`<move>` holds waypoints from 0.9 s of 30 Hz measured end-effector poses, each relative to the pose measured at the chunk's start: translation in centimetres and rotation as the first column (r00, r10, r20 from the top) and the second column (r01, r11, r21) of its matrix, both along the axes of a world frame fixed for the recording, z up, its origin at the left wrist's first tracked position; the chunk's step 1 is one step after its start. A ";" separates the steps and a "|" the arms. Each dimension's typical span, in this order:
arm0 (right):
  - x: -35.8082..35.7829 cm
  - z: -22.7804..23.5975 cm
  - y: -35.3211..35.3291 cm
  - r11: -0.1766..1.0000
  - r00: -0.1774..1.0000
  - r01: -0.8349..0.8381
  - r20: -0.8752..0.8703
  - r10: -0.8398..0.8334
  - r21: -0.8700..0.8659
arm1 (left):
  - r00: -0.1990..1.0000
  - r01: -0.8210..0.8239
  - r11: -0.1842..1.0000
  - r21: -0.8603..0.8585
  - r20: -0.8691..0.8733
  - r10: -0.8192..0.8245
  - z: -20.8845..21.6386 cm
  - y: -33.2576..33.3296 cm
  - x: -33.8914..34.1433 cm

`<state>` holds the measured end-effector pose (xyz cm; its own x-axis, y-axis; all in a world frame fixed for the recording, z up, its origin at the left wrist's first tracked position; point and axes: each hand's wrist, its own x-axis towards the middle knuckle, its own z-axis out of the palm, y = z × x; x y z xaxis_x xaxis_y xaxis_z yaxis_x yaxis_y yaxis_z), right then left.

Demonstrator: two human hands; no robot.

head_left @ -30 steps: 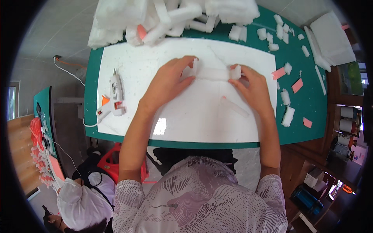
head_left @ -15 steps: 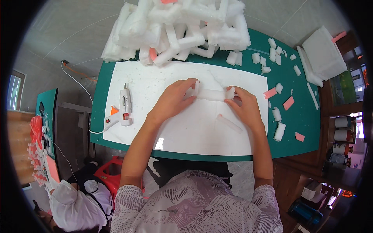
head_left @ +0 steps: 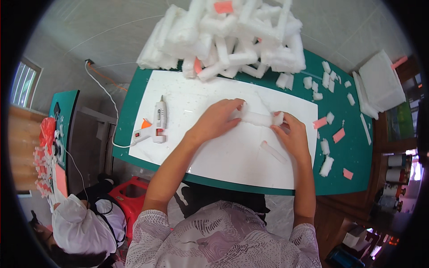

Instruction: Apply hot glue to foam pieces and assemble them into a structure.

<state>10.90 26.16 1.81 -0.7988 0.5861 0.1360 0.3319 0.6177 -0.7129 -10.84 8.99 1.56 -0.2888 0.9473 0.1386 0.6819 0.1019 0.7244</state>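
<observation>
Near the centre of the head view, a white foam piece [head_left: 258,119] lies level above the white board [head_left: 232,163]. The left hand [head_left: 222,118] has its left end between thumb and curled fingers; the right hand [head_left: 291,132] pinches its right end, fingers nearly closed. A pale strip [head_left: 273,151] lies just below; left of centre, a glue gun [head_left: 159,119]; at top, a foam pile [head_left: 232,40].
</observation>
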 end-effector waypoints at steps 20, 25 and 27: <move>0.5 -0.3 0.5 0.999 0.999 -0.026 0.030 0.027 -0.030 | 0.999 -0.030 0.998 -0.056 0.020 0.031 1.1 0.0 0.2; 0.7 -0.1 0.5 0.999 0.998 -0.032 0.053 0.034 -0.033 | 1.000 -0.027 0.997 -0.077 0.014 0.028 0.7 0.0 0.3; 0.7 0.0 0.4 0.999 0.996 -0.033 0.081 0.034 -0.015 | 1.000 -0.027 0.999 -0.038 0.012 0.027 0.3 0.0 0.2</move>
<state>11.57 26.54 1.82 -0.8261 0.5601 0.0620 0.3681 0.6196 -0.6933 -10.60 9.02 1.85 -0.3158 0.9437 0.0989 0.6696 0.1478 0.7278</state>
